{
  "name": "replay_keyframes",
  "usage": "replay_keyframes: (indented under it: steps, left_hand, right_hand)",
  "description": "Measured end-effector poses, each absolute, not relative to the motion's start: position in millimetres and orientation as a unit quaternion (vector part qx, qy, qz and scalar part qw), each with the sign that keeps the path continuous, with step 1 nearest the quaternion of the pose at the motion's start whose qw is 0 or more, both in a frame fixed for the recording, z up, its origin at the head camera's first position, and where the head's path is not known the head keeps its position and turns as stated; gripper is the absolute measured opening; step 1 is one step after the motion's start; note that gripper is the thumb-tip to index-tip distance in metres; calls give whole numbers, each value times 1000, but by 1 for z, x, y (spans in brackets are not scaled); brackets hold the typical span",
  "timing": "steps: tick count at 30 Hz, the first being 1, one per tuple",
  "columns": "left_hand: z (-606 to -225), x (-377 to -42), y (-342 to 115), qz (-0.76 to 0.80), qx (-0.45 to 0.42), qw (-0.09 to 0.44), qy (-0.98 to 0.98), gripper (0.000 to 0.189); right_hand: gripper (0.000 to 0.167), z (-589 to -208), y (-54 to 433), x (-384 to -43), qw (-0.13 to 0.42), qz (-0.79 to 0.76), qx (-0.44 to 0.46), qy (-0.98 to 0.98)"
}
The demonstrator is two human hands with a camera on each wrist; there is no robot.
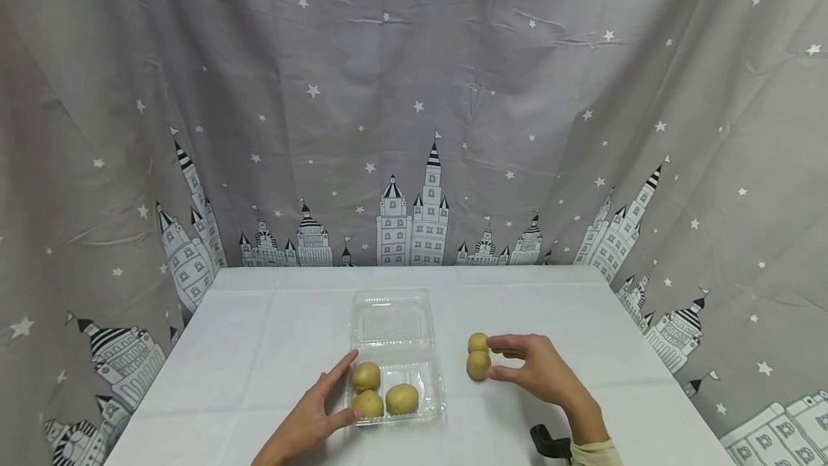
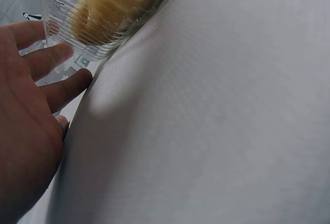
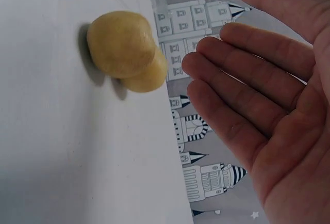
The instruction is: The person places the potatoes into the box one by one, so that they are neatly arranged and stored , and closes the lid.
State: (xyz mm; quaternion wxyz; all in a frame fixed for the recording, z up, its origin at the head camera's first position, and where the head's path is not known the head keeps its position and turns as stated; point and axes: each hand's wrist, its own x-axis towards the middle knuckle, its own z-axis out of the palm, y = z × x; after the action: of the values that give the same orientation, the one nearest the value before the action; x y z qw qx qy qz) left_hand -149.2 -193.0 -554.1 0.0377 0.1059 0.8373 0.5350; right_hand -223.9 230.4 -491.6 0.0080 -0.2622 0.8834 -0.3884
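A clear plastic clamshell box (image 1: 432, 394) lies with its lid (image 1: 392, 318) folded back, away from me. Three yellow potatoes (image 1: 402, 399) sit in its base, two at the left and one at the right. My left hand (image 1: 310, 416) is spread along the box's left side, and in the left wrist view its fingertips (image 2: 64, 51) are right at the ribbed wall. To the right of the box, two more potatoes (image 1: 479, 365) lie together on the table, one behind the other. My right hand (image 1: 540, 372) is beside them, thumb and fingers parted; its palm (image 3: 299, 146) holds nothing.
A white cloth covers the table (image 1: 272, 336). Behind it hangs a grey curtain (image 1: 362, 92) printed with stars and castles. A black strap-like piece (image 1: 550, 443) shows at my right wrist, near a beige sleeve (image 1: 595, 453).
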Motion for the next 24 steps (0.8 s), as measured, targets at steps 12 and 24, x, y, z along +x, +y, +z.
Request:
replay_keyframes:
  steps: [12,24]
  left_hand:
    - [-554,-149,-193,525,107,31,844,88]
    - [-556,-151,-194,522,115,37,844,90]
  right_hand:
    - [49,-502,239,-226,38,-394,-207,895]
    - [47,-520,240,-229,60,-436,-184,879]
